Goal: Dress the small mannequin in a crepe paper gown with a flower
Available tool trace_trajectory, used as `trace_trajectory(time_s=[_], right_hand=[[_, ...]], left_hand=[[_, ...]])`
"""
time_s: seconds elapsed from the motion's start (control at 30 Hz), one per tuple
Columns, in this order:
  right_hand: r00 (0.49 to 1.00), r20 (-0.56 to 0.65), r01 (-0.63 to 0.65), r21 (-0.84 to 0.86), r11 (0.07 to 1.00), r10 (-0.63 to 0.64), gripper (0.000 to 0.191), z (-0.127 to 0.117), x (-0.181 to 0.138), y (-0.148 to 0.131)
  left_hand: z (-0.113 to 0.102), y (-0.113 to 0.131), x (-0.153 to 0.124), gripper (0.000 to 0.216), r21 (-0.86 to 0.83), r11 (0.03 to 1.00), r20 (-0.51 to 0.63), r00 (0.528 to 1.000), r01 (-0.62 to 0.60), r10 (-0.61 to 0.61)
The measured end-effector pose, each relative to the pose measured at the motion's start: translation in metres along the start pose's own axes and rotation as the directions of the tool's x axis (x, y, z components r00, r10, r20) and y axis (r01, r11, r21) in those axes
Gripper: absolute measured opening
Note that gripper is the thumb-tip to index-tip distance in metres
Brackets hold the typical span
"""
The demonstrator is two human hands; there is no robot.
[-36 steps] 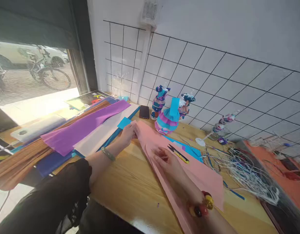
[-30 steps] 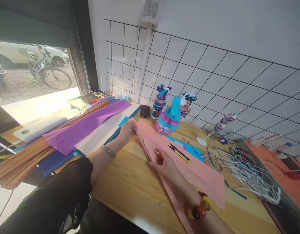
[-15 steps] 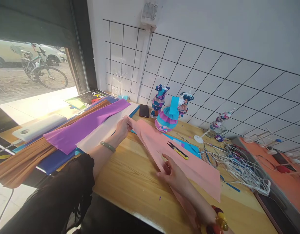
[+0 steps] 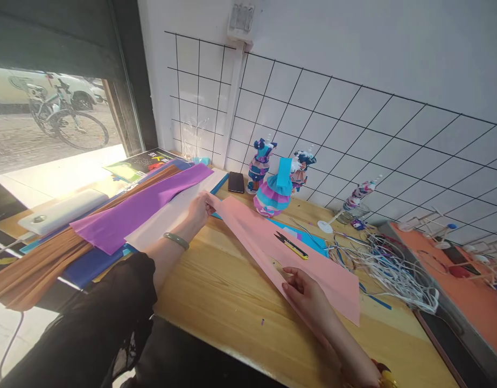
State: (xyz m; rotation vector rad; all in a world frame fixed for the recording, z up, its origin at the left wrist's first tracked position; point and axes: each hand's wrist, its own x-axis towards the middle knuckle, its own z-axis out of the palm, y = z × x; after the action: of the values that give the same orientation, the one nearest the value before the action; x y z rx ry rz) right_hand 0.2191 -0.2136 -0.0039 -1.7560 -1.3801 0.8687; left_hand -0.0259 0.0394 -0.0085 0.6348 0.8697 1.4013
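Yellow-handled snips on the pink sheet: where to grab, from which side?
Judging from the pose, take the snips by the yellow handle, the lower-right end, coming from above on the right hand side. They lie flat on the pink sheet, dark blades pointing up-left, so the handle is the blunt end nearest that hand. The left hand is pinching the sheet's far corner.

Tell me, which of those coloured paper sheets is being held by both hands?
The long pink paper sheet: left hand pinches its far end, right hand its near edge. The purple sheet lies untouched.
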Motion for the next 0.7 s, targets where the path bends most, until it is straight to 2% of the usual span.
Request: trace_trajectory(time_s=[0.13, 0.47, 0.7], right_hand=[[0.999, 0.003, -0.048, 0.022, 0.999, 0.048, 0.038, -0.012, -0.006, 0.005], [0.994, -0.083, -0.063, 0.032, 0.997, 0.066, 0.046, -0.051, -0.023, 0.033], [0.991, -0.105, -0.088, -0.010, 0.996, 0.087, 0.045, -0.066, -0.031, 0.044]], left_hand=[[-0.001, -0.002, 0.001, 0.010, 0.021, 1.000, 0.009, 1.000, -0.002, 0.002], [0.000, -0.009, -0.005, 0.018, 0.186, 0.983, 0.159, 0.987, -0.003, -0.027], [0.003, -0.012, -0.011, 0.019, 0.263, 0.965, 0.245, 0.968, -0.009, -0.058]])
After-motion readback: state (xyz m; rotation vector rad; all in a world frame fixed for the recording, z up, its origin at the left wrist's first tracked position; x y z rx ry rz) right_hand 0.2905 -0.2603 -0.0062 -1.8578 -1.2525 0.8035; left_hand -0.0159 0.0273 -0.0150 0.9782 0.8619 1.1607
